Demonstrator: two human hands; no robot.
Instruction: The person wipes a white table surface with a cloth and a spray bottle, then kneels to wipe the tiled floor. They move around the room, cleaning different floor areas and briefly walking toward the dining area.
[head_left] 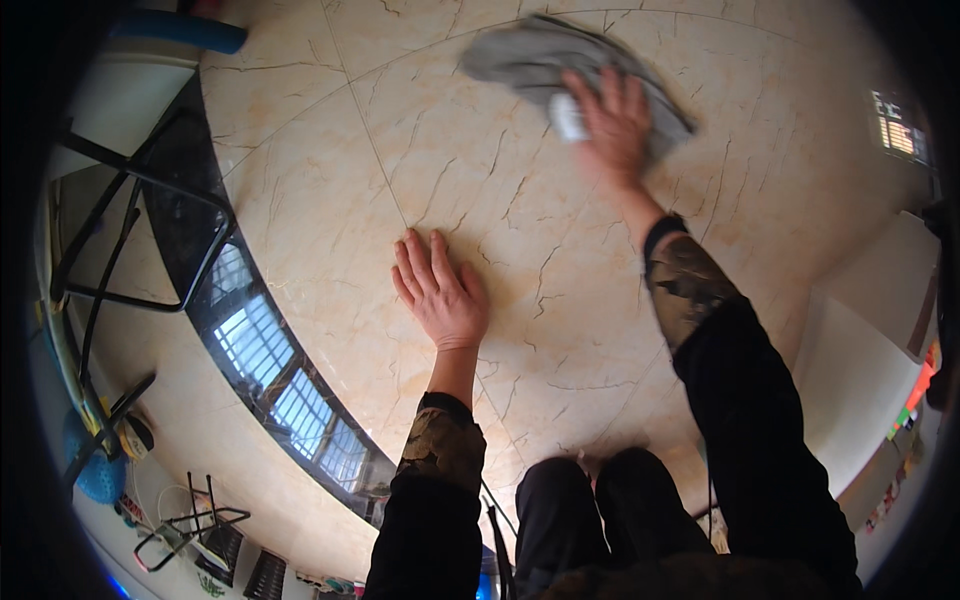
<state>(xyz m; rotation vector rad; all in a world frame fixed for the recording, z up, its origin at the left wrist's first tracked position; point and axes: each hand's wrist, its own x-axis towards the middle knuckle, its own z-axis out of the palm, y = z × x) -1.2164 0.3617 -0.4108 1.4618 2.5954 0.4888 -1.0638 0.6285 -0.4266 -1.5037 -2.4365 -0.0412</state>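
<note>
My left hand [442, 292] lies flat on the cream, marble-patterned floor tiles [520, 330], fingers stretched out and slightly apart, holding nothing. Farther forward and to the right, my right hand [615, 130] presses down on a crumpled grey cloth [530, 60]. The cloth spreads out ahead of the fingers and to both sides of them. Hand and cloth are both smeared by motion. Beside the palm shows a small white patch [568, 117]; whether it belongs to the cloth I cannot tell. The right thumb is hidden.
A glossy dark strip [240, 330] curves along the left, reflecting barred windows. Beyond it stand a black metal frame [150, 290] and a blue ball-like object [95, 460]. A blue tube [180, 30] lies at the top left. On the right is a white box-like surface [860, 340].
</note>
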